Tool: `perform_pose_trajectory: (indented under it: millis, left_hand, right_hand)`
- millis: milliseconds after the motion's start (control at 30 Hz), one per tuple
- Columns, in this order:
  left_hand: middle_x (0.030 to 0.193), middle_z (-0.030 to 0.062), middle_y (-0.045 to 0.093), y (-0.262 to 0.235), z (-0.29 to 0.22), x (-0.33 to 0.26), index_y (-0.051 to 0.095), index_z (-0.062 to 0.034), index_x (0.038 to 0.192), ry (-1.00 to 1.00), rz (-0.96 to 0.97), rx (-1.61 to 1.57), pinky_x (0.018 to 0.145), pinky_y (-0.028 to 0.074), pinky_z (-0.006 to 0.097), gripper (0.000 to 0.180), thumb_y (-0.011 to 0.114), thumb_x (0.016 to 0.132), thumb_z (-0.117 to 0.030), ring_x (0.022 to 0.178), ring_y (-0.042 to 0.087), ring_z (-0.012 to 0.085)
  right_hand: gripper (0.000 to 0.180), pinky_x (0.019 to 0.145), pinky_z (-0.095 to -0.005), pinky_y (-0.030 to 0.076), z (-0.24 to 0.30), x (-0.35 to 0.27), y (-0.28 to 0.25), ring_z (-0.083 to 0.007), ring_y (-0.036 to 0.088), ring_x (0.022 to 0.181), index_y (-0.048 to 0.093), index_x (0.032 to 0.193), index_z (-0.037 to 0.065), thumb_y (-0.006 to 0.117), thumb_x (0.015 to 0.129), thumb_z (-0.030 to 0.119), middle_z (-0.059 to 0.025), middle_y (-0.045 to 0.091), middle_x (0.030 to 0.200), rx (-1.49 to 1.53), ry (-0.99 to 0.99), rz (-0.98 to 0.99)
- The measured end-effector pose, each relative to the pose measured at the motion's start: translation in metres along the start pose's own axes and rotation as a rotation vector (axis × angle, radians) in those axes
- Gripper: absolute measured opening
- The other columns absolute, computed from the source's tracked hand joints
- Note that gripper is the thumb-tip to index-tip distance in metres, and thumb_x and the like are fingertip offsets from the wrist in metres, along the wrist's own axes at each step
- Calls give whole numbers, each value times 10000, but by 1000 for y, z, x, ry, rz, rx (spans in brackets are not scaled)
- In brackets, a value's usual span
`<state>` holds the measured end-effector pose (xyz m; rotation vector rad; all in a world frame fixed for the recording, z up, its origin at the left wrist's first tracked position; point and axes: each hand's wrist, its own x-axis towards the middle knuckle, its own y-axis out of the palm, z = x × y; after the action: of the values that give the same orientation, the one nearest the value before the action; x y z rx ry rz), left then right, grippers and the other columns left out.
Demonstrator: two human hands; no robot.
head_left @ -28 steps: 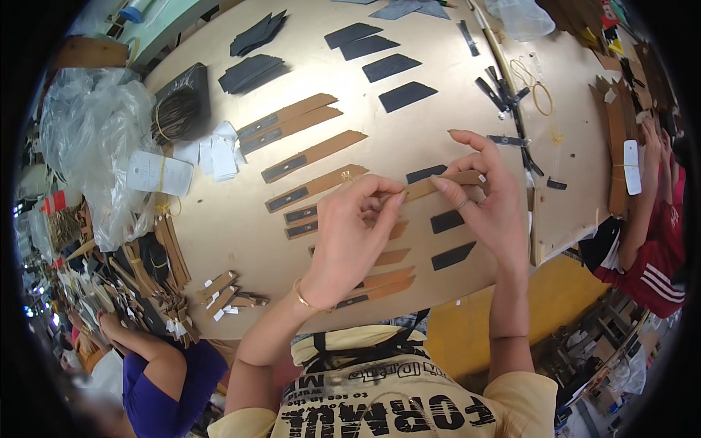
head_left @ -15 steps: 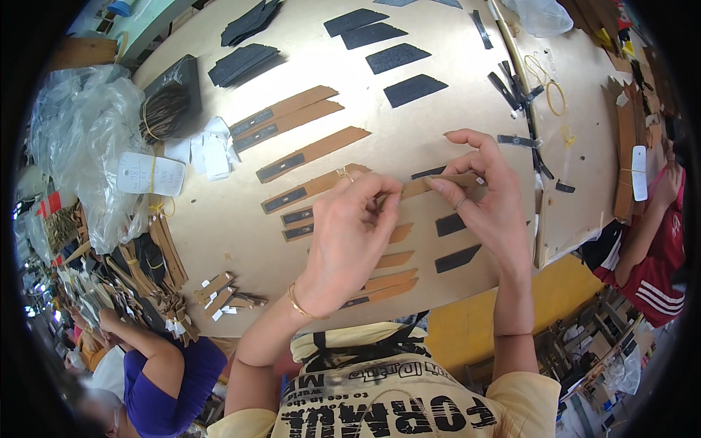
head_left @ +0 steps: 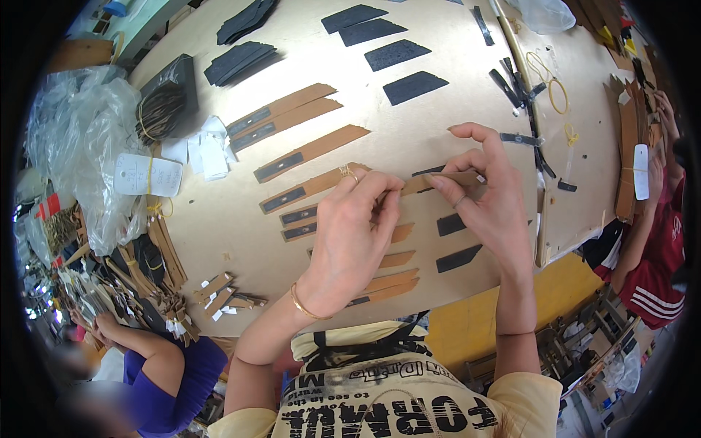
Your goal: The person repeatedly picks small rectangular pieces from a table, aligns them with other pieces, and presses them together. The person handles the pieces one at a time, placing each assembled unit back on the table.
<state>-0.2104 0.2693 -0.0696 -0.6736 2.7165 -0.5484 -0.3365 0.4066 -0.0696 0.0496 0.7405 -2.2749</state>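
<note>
The step in hand looks like working a brown strip (head_left: 418, 184), held over the tabletop (head_left: 226, 219) right of the frame's centre; the next move seems to call for steady fingertip pressure; the left hand (head_left: 347, 230) pinches one end narrowly; the right hand (head_left: 493, 208) pinches it farther right, other fingers spread.

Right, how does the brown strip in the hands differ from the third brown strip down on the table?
The held strip is raised between left hand and right hand; the third strip lies flat on the table.
Fingers partly cover the held strip, while the third strip shows fully.
The third strip bears a black patch; none shows on the held strip's visible part.
Both are narrow and brown.
</note>
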Motion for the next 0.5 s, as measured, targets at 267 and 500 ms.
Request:
perform_pose_trajectory:
  millis: [267,500]
  left_hand:
    - [838,91,590,2,-2,-3,702,-26,1026,61,28,137,595,513,282,188,641,867,54,668,606,160]
    - [943,137,575,2,-4,-7,701,-64,1137,116,133,349,680,532,360,336,633,832,61,783,624,273]
  right_hand:
    - [534,701,-274,489,2,0,1,-126,630,722,498,1264,75,767,807,12,-38,672,754,13,17,-3]
    - [551,672,-268,492,1,-1,2,-128,630,709,480,1282,64,756,810,3,-40,661,754,6,7,-1]
